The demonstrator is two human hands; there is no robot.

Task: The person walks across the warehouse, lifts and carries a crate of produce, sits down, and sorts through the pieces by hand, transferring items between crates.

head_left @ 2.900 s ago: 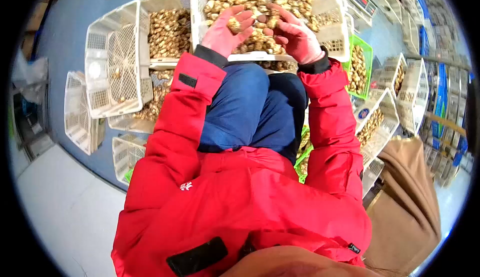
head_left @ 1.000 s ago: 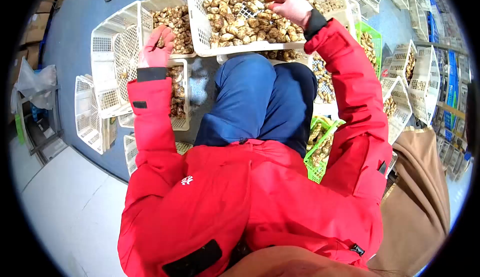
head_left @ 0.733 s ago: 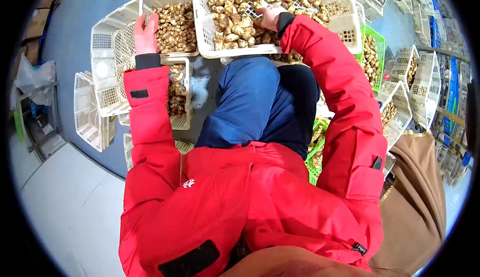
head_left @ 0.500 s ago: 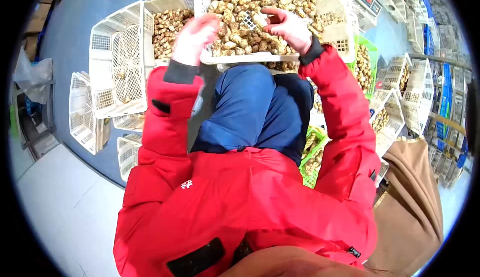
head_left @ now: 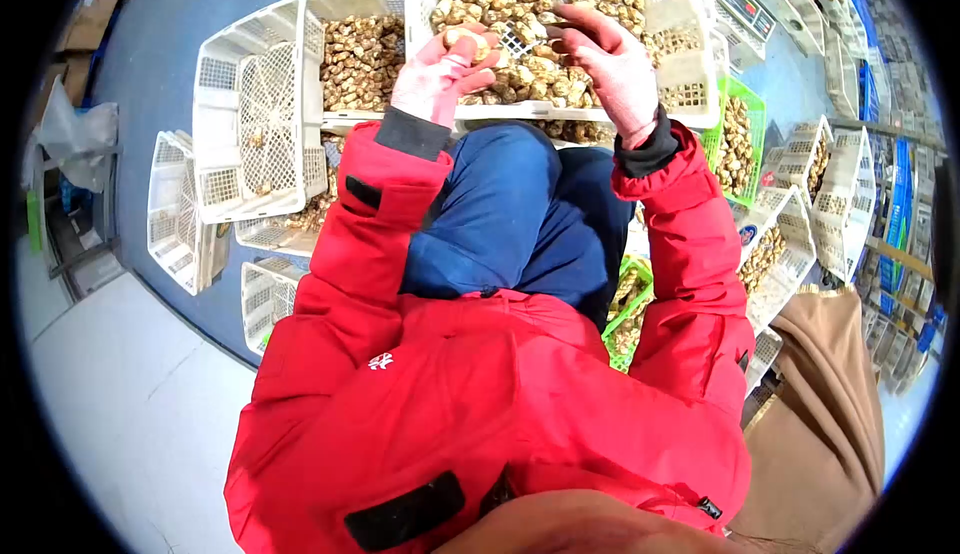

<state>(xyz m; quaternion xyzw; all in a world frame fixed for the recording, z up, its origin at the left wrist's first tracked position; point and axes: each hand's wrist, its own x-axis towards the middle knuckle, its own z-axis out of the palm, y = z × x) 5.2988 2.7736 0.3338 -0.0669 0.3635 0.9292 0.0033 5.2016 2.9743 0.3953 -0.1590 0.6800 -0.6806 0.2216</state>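
My left hand (head_left: pixel 436 76) is raised over the near left edge of a white plastic crate (head_left: pixel 560 111). Its fingers are closed on a small pale shell (head_left: pixel 478 47), which looks like a sea snail. Many brown-and-cream mottled shells (head_left: pixel 548 82) of the same look lie in the crate, with a bare patch of mesh floor between the hands. Over the crate's right half, my right hand (head_left: pixel 612 66) has its thumb and fingers apart, and I see nothing held in it. Both hands appear to wear thin pale pinkish gloves.
A second crate of shells (head_left: pixel 365 64) stands left of the main one, beside a tilted white crate (head_left: pixel 250 134) with a few shells. Green baskets (head_left: pixel 738 144) and more white crates (head_left: pixel 780 244) line the right, near a digital scale (head_left: pixel 748 9). Brown cloth (head_left: pixel 820 384) hangs lower right.
My left hand has moved right, further over the crate, and now shows a pale shell in its fingers. My right hand has shifted slightly right. The whole view has shifted a little right.
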